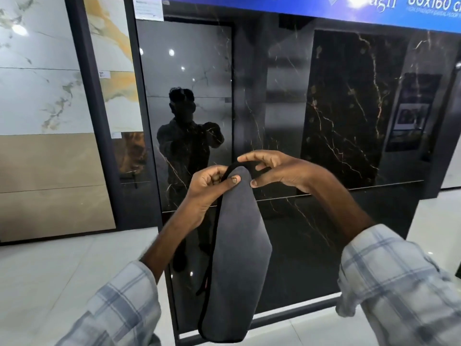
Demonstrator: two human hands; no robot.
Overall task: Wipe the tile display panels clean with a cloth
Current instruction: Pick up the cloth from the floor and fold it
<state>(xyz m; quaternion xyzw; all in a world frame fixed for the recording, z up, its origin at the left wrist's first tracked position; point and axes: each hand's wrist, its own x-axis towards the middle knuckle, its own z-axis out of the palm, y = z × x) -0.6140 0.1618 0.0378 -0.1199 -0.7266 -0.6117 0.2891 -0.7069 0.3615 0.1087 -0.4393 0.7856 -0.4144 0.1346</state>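
Showroom floor [62, 270] of pale tiles, glossy black marble display panel [336, 121] ahead under a blue banner [324, 6]; white-veined and beige tile panels [37, 96] stand at left. Grey cloth [237, 258] hangs long in front of the black panel, near centre. Left hand [209, 186] pinches its top edge, thumb on the front. Right hand [277, 166] grips the cloth's top fold, fingers curled over, thumb touching. Plaid sleeves [399, 283] on both arms.
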